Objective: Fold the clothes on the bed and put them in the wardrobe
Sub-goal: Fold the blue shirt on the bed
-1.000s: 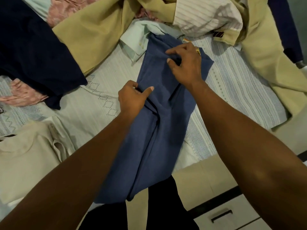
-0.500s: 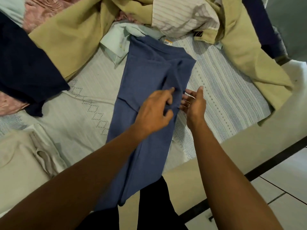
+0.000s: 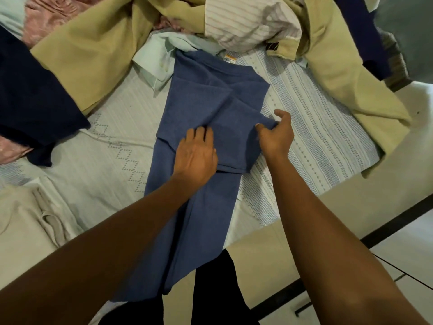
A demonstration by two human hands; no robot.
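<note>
A blue shirt (image 3: 206,95) lies lengthwise down the middle of the bed (image 3: 105,146), its sides folded inward and its lower end hanging over the bed's near edge. My left hand (image 3: 195,154) rests flat on the shirt's middle, fingers straight. My right hand (image 3: 277,134) pinches the folded-in sleeve edge at the shirt's right side between thumb and fingers.
Unfolded clothes surround the shirt: a navy garment (image 3: 35,95) at left, khaki trousers (image 3: 98,50) across the back and right, a striped white shirt (image 3: 248,22), a pale green shirt (image 3: 154,64), a cream garment (image 3: 23,219) at near left. Tiled floor (image 3: 398,249) lies at right.
My left hand moved from pinching the fabric to lying flat on the shirt. My right hand shifted right and took hold of the sleeve edge, which now lies folded across the shirt.
</note>
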